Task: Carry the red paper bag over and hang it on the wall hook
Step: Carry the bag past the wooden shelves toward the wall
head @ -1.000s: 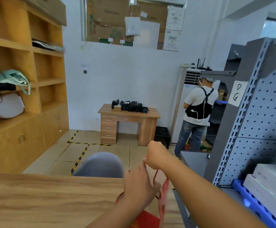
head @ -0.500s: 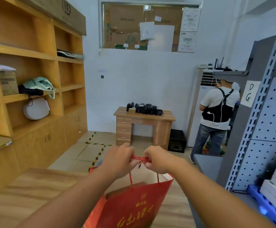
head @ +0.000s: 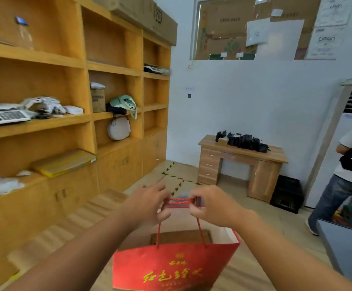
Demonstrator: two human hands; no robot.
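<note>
A wooden table [head: 51, 234] runs along the lower left, its visible top bare (blurred). Beside it stands a wall of yellow-wood shelves [head: 112, 68]. On the middle shelf lie a weighing scale [head: 2, 117], a heap of pale clutter [head: 42, 105], a small cardboard box [head: 97, 99], and a mint-green bag [head: 125, 103]; a white rounded object [head: 118, 129] sits in the compartment below. A yellow flat packet [head: 63, 162] rests on the lower ledge. Across the tiled floor [head: 183, 175], a second table [head: 242, 164] against the white wall carries a pile of black items [head: 244, 140]; a black crate [head: 287, 193] stands on the floor just beside it.
</note>
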